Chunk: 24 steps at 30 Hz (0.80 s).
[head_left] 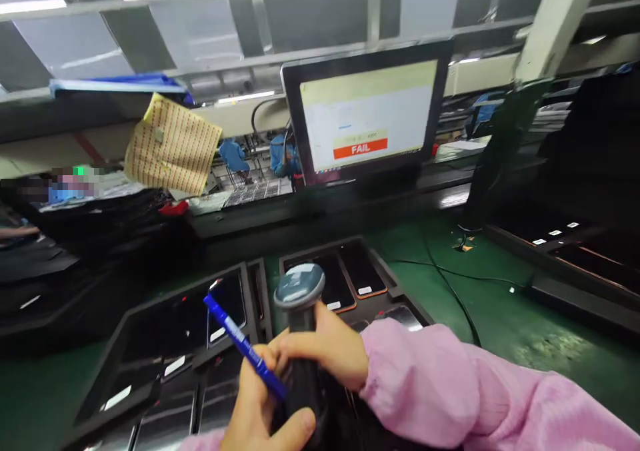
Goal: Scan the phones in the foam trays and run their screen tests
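A handheld barcode scanner [300, 288], dark with a grey-blue rounded head, stands upright at the lower middle. My right hand [333, 344], in a pink sleeve, is wrapped round its neck, just below the head. My left hand [257, 398] holds a blue marker pen [235, 334] that slants up to the left. Its thumb lies along the scanner's dark body, and the two hands meet there. Beneath and behind them are black trays [111, 348] of dark-screened phones [361, 268], several with small white labels. The lower part of the scanner is partly hidden by my hands.
Ahead, a monitor [370, 114] shows a red FAIL bar. A yellow sheet of labels [173, 144] hangs to its left. A black cable [457, 304] crosses the green table [555, 344]; another phone tray [590, 294] lies at right. People in blue [233, 154] sit farther back.
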Each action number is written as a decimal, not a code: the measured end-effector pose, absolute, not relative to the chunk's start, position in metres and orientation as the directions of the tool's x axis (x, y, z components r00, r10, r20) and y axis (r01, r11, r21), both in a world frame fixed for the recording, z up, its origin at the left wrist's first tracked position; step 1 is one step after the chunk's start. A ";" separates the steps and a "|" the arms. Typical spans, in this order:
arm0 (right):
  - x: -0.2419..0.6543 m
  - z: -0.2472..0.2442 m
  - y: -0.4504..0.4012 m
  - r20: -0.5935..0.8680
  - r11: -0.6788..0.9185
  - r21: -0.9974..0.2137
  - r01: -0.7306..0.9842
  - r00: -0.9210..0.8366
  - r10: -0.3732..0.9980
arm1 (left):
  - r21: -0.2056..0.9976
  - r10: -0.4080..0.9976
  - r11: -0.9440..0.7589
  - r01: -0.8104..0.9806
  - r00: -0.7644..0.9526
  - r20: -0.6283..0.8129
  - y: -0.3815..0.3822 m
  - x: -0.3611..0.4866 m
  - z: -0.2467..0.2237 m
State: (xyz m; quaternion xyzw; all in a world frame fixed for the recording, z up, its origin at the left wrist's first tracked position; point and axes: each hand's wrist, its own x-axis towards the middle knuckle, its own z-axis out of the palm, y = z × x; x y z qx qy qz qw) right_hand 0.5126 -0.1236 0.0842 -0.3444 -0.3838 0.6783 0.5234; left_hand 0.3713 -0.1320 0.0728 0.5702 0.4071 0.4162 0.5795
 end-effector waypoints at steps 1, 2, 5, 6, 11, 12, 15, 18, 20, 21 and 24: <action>0.518 0.085 -0.122 -0.138 -0.212 -0.872 -0.441 -0.194 0.971 | 0.998 0.911 0.018 -0.066 0.411 0.011 -0.131 0.372 0.071; 0.526 0.086 -0.121 -0.209 -0.271 -0.862 -0.427 -0.187 0.960 | 0.993 0.879 0.017 -0.116 0.475 0.040 -0.128 0.372 0.069; 0.561 0.089 -0.117 -0.406 -0.427 -0.784 -0.450 -0.150 0.902 | 0.984 0.872 -0.068 -0.164 0.469 0.139 -0.110 0.372 0.058; 0.573 0.090 -0.116 -0.472 -0.472 -0.741 -0.477 -0.130 0.872 | 0.986 0.901 -0.098 -0.135 0.409 0.145 -0.102 0.373 0.052; 0.604 0.089 -0.110 -0.640 -0.587 -0.575 -0.571 -0.133 0.757 | 0.982 0.959 -0.132 0.137 0.267 0.092 -0.080 0.376 0.023; 0.605 0.088 -0.109 -0.655 -0.600 -0.572 -0.560 -0.129 0.745 | 0.976 0.952 -0.147 0.159 0.289 0.096 -0.080 0.376 0.020; 0.600 0.084 -0.108 -0.655 -0.593 -0.614 -0.521 -0.082 0.751 | 0.964 0.930 -0.198 0.177 0.343 0.128 -0.081 0.375 0.018; 0.596 0.081 -0.108 -0.664 -0.592 -0.610 -0.527 -0.068 0.745 | 0.959 0.930 -0.208 0.195 0.344 0.132 -0.082 0.375 0.021; 0.596 0.080 -0.108 -0.697 -0.617 -0.567 -0.546 -0.081 0.713 | 0.956 0.930 -0.212 0.203 0.344 0.133 -0.082 0.375 0.022; 0.596 0.080 -0.108 -0.709 -0.624 -0.551 -0.554 -0.084 0.701 | 0.955 0.929 -0.215 0.205 0.345 0.135 -0.082 0.375 0.022; 0.597 0.080 -0.109 -0.714 -0.627 -0.554 -0.548 -0.076 0.696 | 0.955 0.930 -0.209 0.209 0.345 0.128 -0.082 0.376 0.023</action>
